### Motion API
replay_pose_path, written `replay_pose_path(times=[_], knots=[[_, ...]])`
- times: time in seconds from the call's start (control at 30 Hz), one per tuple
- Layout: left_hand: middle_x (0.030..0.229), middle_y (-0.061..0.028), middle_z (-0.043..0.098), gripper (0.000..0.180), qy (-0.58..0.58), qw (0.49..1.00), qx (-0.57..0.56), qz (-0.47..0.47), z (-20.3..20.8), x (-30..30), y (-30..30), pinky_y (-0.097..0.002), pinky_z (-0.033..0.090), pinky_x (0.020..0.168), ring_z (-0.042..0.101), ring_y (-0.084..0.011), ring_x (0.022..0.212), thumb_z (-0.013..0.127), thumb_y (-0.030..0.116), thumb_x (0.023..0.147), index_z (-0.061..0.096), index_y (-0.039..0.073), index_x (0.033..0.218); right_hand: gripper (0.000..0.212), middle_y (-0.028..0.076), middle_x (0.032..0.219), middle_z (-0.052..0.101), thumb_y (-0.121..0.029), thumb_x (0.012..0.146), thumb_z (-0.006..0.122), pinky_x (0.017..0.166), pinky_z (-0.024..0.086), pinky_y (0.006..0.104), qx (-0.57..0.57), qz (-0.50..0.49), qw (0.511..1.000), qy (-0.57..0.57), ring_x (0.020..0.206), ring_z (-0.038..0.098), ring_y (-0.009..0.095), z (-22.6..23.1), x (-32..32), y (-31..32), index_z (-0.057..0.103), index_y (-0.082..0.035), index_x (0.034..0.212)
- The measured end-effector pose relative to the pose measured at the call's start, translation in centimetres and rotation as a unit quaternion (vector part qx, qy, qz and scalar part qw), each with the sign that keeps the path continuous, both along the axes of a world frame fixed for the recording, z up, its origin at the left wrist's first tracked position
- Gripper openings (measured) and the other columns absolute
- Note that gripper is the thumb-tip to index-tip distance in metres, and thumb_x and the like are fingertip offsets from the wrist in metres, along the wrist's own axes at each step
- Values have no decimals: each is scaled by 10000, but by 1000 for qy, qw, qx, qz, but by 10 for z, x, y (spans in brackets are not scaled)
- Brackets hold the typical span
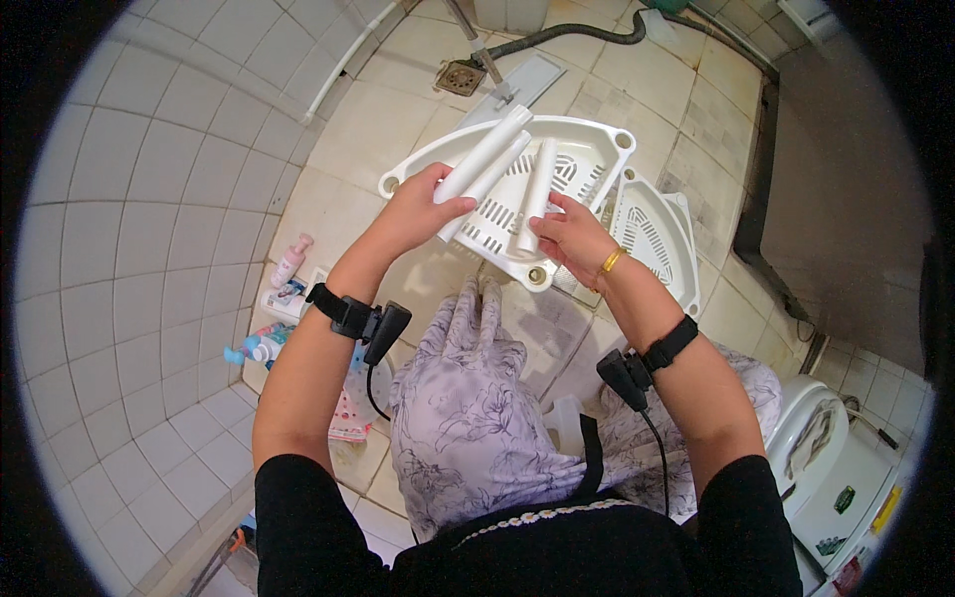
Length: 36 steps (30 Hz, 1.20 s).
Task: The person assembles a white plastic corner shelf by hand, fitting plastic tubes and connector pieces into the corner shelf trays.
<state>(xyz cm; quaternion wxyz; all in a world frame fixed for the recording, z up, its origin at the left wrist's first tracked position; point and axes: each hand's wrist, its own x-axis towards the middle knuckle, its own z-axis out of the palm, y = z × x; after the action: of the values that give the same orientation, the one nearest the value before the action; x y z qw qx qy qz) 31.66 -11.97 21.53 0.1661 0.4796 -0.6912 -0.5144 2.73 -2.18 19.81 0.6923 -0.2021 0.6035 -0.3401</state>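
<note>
Hands apart, the person bunches two white tubes in the left hand (presumably sparing the right hand to grip a third tube) above the slotted shelf.

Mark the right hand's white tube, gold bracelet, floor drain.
White tube point(538, 189) in the right hand point(577, 240): head view, mid-length.
Gold bracelet point(612, 261): head view, on the band.
Floor drain point(460, 78): head view, middle of its square cover.

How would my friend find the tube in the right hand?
Look for the white slotted tray left of another tray. Over it are three white tubes; the left hand holds two together. It's the lone tube in the right hand.
</note>
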Motion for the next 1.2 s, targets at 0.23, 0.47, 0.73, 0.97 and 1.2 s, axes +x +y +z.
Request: replay_pose_path(times=[0.23,0.47,0.73,0.97,1.2], knots=[[1203,-197,826,488,-84,996,-20,-8,9,-14,-5,-446,619,983,805,-308,1088,900,291,1042,714,4,1391,440,80,1348,800,-109,1161,712,1007,653,388,-133,-108,979,111,1177,774,193,30,-31,18,632,-88,1593],[1211,-246,849,519,-103,993,-51,-25,2,-37,-5,-502,635,958,834,-423,1099,925,309,1009,699,36,1388,476,128,1292,810,-211,1060,847,921,627,399,4,-82,934,349,1066,790,252,-183,-195,76,656,-52,1466],[1257,-178,841,454,-125,990,-60,37,51,12,30,-413,618,1017,810,-272,1145,904,186,1039,702,20,1411,828,344,1476,753,-311,1036,891,1177,597,514,92,124,871,467,1376,753,466,-260,-156,100,494,38,1673],[1436,-108,819,423,-59,990,11,131,70,47,68,-361,605,1128,770,-178,1231,849,97,1085,676,11,1461,682,276,1468,789,-318,1063,822,1166,606,541,111,216,811,533,1347,767,475,-246,-173,118,600,-66,1657],[1341,-80,838,378,26,983,-55,176,148,37,103,-343,614,1061,774,-161,1158,879,92,1070,701,22,1396,664,251,1470,804,-385,1099,783,1161,607,549,97,277,810,508,1378,767,457,-219,-163,135,603,-72,1656]])
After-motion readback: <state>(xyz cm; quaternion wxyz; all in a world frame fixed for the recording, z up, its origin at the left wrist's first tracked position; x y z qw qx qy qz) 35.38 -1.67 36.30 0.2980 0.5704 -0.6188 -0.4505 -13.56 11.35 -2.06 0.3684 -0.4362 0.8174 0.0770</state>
